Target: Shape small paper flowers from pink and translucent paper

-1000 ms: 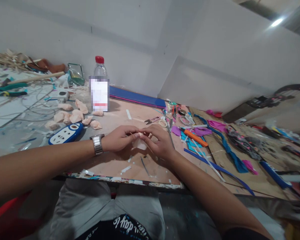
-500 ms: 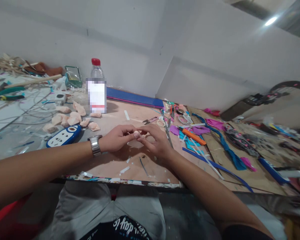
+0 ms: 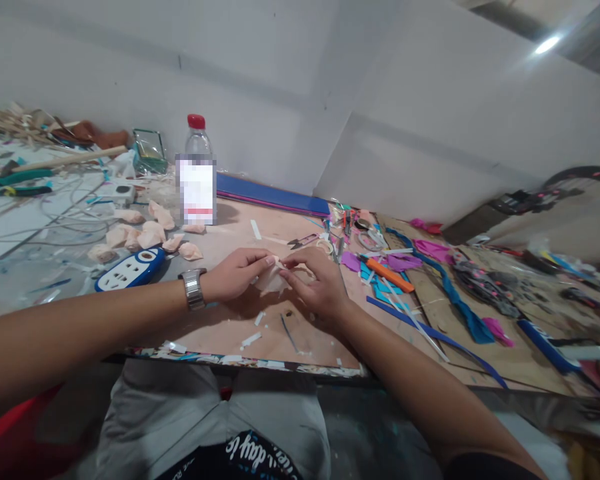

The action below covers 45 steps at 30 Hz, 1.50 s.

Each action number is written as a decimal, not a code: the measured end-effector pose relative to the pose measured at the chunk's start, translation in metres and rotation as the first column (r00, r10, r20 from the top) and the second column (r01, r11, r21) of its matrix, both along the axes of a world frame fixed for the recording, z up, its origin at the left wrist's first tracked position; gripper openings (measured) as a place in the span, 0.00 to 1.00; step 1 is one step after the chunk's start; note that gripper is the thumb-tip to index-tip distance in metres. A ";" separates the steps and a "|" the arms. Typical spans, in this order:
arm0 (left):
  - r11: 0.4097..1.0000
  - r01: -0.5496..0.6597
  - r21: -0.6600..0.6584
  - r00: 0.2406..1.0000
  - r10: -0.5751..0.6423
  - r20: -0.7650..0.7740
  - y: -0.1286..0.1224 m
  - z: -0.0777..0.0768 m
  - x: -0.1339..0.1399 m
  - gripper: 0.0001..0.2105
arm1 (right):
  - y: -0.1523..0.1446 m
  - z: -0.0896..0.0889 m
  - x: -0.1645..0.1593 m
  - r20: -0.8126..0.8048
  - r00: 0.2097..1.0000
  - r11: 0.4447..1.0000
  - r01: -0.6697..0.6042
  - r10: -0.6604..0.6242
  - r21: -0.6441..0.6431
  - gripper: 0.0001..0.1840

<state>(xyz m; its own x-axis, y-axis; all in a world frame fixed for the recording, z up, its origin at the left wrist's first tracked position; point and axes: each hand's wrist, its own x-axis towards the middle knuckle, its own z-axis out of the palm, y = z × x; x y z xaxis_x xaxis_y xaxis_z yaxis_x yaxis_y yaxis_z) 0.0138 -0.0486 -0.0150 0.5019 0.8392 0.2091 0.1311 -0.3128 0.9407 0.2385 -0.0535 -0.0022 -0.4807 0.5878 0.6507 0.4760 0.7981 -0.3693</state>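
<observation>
Over the near middle of the table, my left hand (image 3: 240,275) pinches a small pale peach piece (image 3: 270,283), thin and paper-like, between thumb and fingers. My right hand (image 3: 323,285) grips the same piece from the other side, its thumb and index fingertip close to the left thumb. Fingers partly cover the piece, so its full shape is unclear. To the left lie several crumpled peach bundles (image 3: 151,235) of similar colour. A blue and white power strip (image 3: 130,271) rests beyond my left wrist, which wears a metal watch (image 3: 194,289).
A red-capped bottle (image 3: 198,190) stands at the back left, by a long blue sheet stack (image 3: 275,194). Small thread snips (image 3: 303,241) lie beyond my hands. On the right are an orange utility knife (image 3: 390,275), a blue strip (image 3: 430,328) and coloured scraps. Paper bits dot the near table.
Both hands still hold the peach piece, and more of it now shows below the fingertips. My fingers have shifted slightly on it. The view has moved a little.
</observation>
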 end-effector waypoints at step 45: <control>0.981 0.192 0.035 0.981 -0.192 -0.011 -0.003 -0.009 0.002 0.23 | -0.002 0.001 -0.002 -0.010 0.998 0.996 -0.070 0.069 -0.056 0.04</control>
